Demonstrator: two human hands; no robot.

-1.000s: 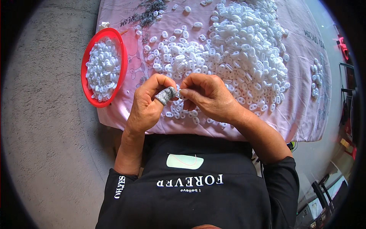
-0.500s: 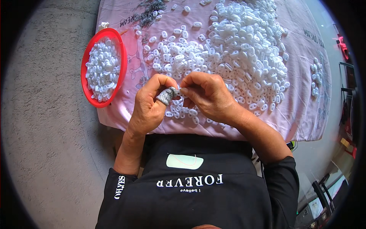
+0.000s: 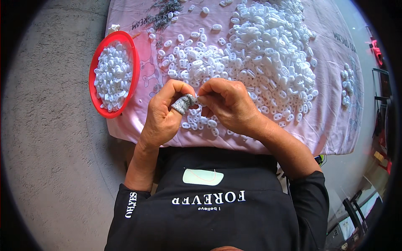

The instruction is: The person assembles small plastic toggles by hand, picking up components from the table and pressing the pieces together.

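My left hand (image 3: 162,115) and my right hand (image 3: 233,105) meet fingertip to fingertip over the near part of the table. Between them is a small white plastic piece (image 3: 196,101), mostly hidden by the fingers. A speckled grey fabric sleeve (image 3: 181,104) covers my left thumb. Both hands are closed in a pinch. Just beyond and below them lie loose white oval plastic pieces (image 3: 200,62), many with two holes. A much larger heap of the same pieces (image 3: 272,54) rises at the far right of my hands.
A red bowl (image 3: 135,75) full of white pieces stands at the table's left edge. Pink printed cloth (image 3: 333,92) covers the table. Dark grey scraps (image 3: 168,12) lie at the far left, and a small group of white pieces (image 3: 347,85) sits near the right edge.
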